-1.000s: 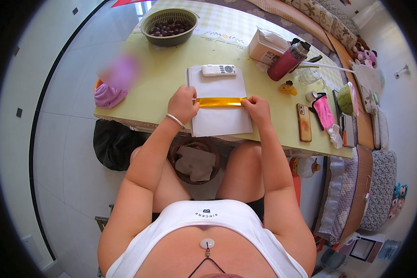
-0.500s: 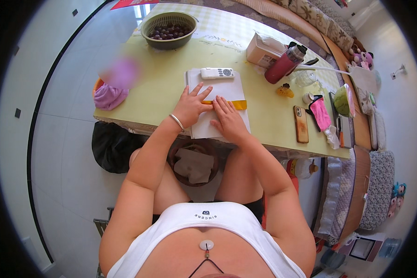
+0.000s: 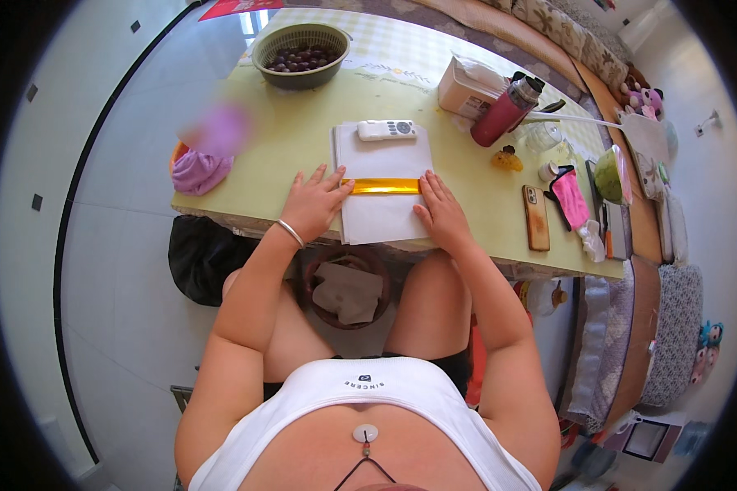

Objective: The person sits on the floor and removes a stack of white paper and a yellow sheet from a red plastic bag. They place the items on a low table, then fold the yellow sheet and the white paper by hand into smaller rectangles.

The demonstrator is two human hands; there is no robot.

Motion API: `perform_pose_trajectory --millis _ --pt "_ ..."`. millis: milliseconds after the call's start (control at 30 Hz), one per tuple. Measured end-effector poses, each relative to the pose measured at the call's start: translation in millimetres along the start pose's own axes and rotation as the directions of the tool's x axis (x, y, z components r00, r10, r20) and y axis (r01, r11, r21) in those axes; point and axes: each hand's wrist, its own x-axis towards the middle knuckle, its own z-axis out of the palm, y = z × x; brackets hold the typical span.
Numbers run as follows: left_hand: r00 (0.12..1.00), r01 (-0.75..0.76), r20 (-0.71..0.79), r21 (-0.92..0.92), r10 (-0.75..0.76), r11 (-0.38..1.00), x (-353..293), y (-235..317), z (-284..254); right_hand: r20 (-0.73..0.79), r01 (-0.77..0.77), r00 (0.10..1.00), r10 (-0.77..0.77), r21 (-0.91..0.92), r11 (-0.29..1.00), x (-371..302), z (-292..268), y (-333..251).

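Note:
A stack of white paper [image 3: 382, 209] lies on the pale green table [image 3: 287, 147] in front of me, with a shiny gold strip [image 3: 382, 186] across its middle. My left hand [image 3: 313, 204] rests flat at the strip's left end, fingers spread, a bracelet on the wrist. At the right end of the strip my right hand [image 3: 440, 211] lies flat on the paper. A white remote control [image 3: 386, 129] sits on the far edge of the paper.
A green basket of dark fruit [image 3: 300, 54] stands at the far side. A tissue box [image 3: 467, 88], red bottle [image 3: 508, 110], phone [image 3: 537, 217], pink items [image 3: 571, 200] and a purple cloth [image 3: 198, 170] surround the paper. A waste bin [image 3: 345, 286] sits under the table.
Both hands were close together on the middle of the paper half a second ago; now they have slid apart to the two ends of the gold strip.

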Motion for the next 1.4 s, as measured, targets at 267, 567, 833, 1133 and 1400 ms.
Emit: perform_pose_trajectory --millis 267,567,833,1133,1400 --pt "0.823 -0.23 -0.533 0.0 0.194 0.973 33 23 -7 0.03 0.028 0.999 -0.025 -0.133 0.991 13 -17 -12" --pt "0.954 -0.127 -0.282 -0.068 0.103 0.99 50 33 21 0.266 0.201 0.961 -0.073 -0.492 0.847 42 -30 -19" --pt "0.968 -0.042 -0.247 0.026 0.047 0.999 56 45 19 0.221 0.234 0.962 -0.16 -0.366 0.901 54 -25 -3" --pt "0.912 -0.11 -0.378 0.149 0.159 0.983 65 53 27 0.073 0.091 0.994 -0.082 -0.123 0.988 63 -41 -1" --pt "0.918 -0.087 -0.376 0.114 0.124 0.99 66 45 32 -0.109 0.241 0.959 -0.261 -0.171 0.955 50 -48 -17"
